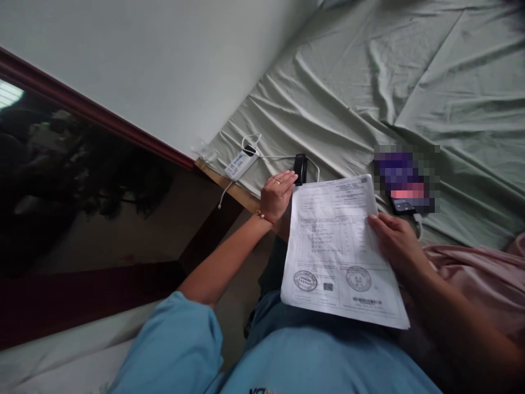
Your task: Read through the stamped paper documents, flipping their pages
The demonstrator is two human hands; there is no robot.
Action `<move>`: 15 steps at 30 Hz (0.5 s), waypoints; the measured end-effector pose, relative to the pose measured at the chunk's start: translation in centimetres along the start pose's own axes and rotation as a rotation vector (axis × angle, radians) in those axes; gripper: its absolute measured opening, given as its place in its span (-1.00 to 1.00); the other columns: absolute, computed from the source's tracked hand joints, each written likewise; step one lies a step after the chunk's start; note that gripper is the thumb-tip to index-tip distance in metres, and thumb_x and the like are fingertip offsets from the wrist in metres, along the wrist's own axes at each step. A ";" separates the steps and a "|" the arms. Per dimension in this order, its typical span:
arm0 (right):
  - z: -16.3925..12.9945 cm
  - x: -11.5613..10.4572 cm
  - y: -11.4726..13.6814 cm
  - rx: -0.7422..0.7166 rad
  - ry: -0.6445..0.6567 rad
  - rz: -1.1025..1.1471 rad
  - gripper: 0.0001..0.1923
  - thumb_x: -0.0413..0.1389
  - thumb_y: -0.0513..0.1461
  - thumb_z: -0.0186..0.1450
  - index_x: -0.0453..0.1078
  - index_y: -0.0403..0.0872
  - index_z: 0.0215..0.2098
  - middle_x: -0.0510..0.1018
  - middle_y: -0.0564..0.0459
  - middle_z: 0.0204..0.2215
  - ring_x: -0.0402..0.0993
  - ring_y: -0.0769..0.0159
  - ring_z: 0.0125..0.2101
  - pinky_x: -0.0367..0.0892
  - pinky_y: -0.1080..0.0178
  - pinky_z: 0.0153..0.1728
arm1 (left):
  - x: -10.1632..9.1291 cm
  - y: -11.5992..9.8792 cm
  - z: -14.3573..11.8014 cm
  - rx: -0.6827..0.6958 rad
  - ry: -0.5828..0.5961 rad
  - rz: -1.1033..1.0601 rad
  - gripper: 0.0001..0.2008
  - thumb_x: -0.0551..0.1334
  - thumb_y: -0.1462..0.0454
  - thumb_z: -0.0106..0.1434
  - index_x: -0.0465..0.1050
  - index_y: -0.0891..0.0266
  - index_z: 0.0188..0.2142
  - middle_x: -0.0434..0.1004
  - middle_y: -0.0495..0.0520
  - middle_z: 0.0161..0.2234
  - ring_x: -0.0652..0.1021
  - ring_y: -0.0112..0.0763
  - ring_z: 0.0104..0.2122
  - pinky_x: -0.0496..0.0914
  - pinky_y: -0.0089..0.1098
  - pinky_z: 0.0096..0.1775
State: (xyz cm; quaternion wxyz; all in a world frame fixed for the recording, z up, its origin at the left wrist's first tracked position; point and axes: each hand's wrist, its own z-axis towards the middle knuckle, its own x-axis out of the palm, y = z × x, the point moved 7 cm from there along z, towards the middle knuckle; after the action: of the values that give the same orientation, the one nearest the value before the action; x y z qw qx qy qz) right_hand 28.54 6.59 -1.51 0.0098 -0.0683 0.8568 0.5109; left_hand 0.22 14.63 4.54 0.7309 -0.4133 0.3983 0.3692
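Wrinkled grey-green bed sheet (410,82) fills the upper right, w/ a pale wall (164,65) and a dark wood-framed glass panel (82,180) to your left. You're sitting at the bed's edge, blue shirt at the bottom of view.

Your right hand (396,241) lies on the right edge of the printed paper sheet (336,246), fingers flat on top; thumb is hidden, so can't tell if the grip is pinching the page or just pressing it. Paper rests partly on your lap, top edge reaching onto the bed. Your left hand (278,191) has its fingers loosely curled, holding nothing, fingertips just beside or touching the small black device (300,167); can't tell which.

Risks, as I judge them:
- Paper is held along one side only. Lift that hand and the sheet could slide off your lap to the floor.
- White cable (270,157) loops around the black device. Tug the device and the cable may drag the white power bank (240,164), which sits near the mattress edge and could drop.
- Phone (404,206) lies just beyond your right hand; a sweep of the wrist might knock it.

Counts: 1 paper sheet w/ 2 round stamps, 1 black device, 1 white power bank, 1 phone, at least 1 white cable, 1 pink cloth (484,279) at right, 1 red bracelet on left wrist, 1 ring.
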 end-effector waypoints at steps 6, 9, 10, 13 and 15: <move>-0.4 0.1 0.2 0.064 -0.024 0.020 -0.68 0.14 0.01 0.24 0.52 -0.06 -0.32 0.56 0.03 -0.54 0.44 0.24 -0.57 0.26 0.24 -0.57 | -0.2 -0.4 0.5 -0.031 0.018 0.049 -0.75 0.20 0.32 0.39 0.60 0.19 0.00 0.60 0.17 0.07 0.55 -0.21 0.14 0.26 -0.04 0.25; -0.4 0.2 0.2 0.061 -0.010 0.034 -0.68 0.14 0.00 0.24 0.53 -0.06 -0.30 0.58 0.03 -0.53 0.43 0.26 -0.58 0.28 0.24 -0.57 | -0.3 -0.6 0.6 -0.034 0.022 0.059 -0.76 0.22 0.34 0.37 0.60 0.19 -0.03 0.60 0.18 0.06 0.55 -0.20 0.13 0.21 0.00 0.27; -0.4 0.2 0.2 0.060 -0.009 0.039 -0.68 0.14 0.01 0.24 0.53 -0.06 -0.29 0.58 0.03 -0.53 0.44 0.25 -0.58 0.28 0.24 -0.57 | -0.2 -0.6 0.6 -0.034 0.028 0.059 -0.76 0.22 0.35 0.36 0.61 0.18 -0.04 0.61 0.18 0.06 0.55 -0.19 0.12 0.20 0.01 0.28; -0.4 0.2 0.2 0.058 -0.003 0.047 -0.69 0.15 0.00 0.24 0.52 -0.05 -0.30 0.59 0.03 -0.52 0.46 0.24 -0.57 0.29 0.24 -0.56 | 0.0 -0.8 0.7 -0.026 0.055 0.063 -0.76 0.21 0.35 0.36 0.61 0.16 -0.05 0.61 0.17 0.05 0.56 -0.18 0.12 0.16 0.05 0.29; -0.4 0.2 0.2 0.049 0.000 0.051 -0.70 0.15 0.01 0.24 0.52 -0.03 -0.30 0.59 0.03 -0.52 0.47 0.23 -0.56 0.30 0.23 -0.56 | 0.3 -1.0 0.5 -0.009 0.062 0.085 -0.73 0.17 0.36 0.38 0.60 0.17 -0.04 0.61 0.17 0.05 0.56 -0.18 0.12 0.14 0.06 0.30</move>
State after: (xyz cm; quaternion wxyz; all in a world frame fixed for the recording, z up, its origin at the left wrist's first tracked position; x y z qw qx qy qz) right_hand 28.33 6.28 -1.17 -0.0017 -0.0463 0.8705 0.4899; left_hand 1.31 14.77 4.78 0.7000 -0.4107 0.4363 0.3884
